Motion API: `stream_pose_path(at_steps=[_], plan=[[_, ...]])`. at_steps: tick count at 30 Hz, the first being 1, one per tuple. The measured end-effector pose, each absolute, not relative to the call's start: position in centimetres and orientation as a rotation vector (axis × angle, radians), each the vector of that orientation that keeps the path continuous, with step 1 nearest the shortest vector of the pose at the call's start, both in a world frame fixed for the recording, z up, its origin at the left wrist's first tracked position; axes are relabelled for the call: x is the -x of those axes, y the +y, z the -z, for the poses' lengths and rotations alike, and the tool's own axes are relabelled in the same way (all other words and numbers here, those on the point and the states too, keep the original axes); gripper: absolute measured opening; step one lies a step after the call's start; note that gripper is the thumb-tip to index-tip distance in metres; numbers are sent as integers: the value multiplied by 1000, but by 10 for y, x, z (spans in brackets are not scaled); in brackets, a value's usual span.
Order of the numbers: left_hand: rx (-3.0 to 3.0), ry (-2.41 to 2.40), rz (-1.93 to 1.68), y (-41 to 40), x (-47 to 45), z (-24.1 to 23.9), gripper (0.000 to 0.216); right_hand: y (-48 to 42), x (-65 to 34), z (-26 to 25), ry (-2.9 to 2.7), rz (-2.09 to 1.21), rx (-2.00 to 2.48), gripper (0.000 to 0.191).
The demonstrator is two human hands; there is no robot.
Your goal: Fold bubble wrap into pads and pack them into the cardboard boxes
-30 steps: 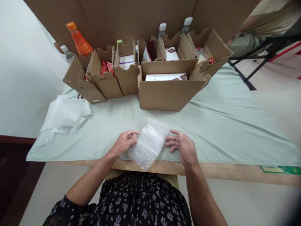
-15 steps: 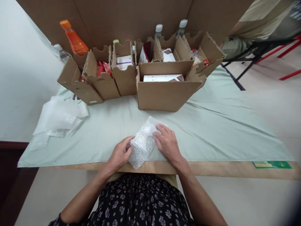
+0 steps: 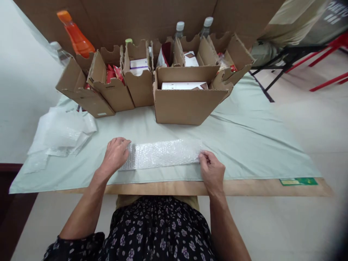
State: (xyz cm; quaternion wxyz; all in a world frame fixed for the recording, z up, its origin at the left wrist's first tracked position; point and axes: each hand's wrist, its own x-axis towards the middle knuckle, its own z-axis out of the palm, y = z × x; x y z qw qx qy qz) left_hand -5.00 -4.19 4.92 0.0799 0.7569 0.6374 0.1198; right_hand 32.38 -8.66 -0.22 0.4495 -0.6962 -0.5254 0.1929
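Observation:
A long strip of clear bubble wrap [image 3: 165,154] lies stretched out across the pale green cloth, close to the table's front edge. At its left end, my left hand [image 3: 116,152] bends over the wrap and holds it, with the fingertips partly hidden. The right end's lower corner is pinched between the thumb and curled fingers of my right hand [image 3: 212,168]. Behind the strip stands a wide cardboard box [image 3: 179,107] with a white packet [image 3: 185,86] inside.
A pile of clear bubble-wrap bags [image 3: 61,132] lies at the left. Several narrow cardboard boxes [image 3: 141,88] line the back, with an orange bottle [image 3: 77,38] behind them. A green card [image 3: 299,181] sits at the front right edge. A red stool [image 3: 333,47] stands beyond.
The bubble wrap has gone from a compact folded piece to a long strip lying sideways. My left hand has moved left and my right hand right, spreading apart.

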Motion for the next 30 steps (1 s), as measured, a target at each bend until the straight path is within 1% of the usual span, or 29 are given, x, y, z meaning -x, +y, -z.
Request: stream_pose_path(at_steps=[2, 4, 6, 10, 12, 14, 16, 21, 25, 28, 30], plan=[[-2325, 1949, -470, -51, 39, -41, 38, -85, -328, 5, -1441, -271, 1757, 33], [-2361, 1883, -557, -62, 26, -37, 36, -80, -334, 2, -1549, -130, 1734, 37], [-2391, 1770, -557, -70, 13, -34, 34, -72, -336, -2, -1675, -77, 1679, 36], [-2404, 1634, -434, -75, 0, -24, 33, -48, -331, -1, -1967, -33, 1651, 33], [-2395, 1629, -410, -74, -1, -18, 34, -38, -328, 4, -2034, -8, 1688, 27], [-2389, 1626, -422, -73, 1, -15, 34, -33, -326, 8, -2029, -9, 1703, 19], [-2383, 1617, -435, -72, 3, -13, 34, -32, -326, 9, -1979, -12, 1710, 16], [-2352, 1663, -453, -73, 0, -13, 41, -40, -328, 5, -1882, 20, 1678, 12], [-2382, 1731, -430, -74, -2, -16, 49, -48, -326, -11, -1866, 9, 1567, 14], [-2402, 1726, -397, -72, 1, -24, 58, -59, -324, -37, -1834, -101, 1434, 14], [-2421, 1673, -398, -67, 3, -31, 67, -68, -323, -55, -1823, -280, 1321, 13]])
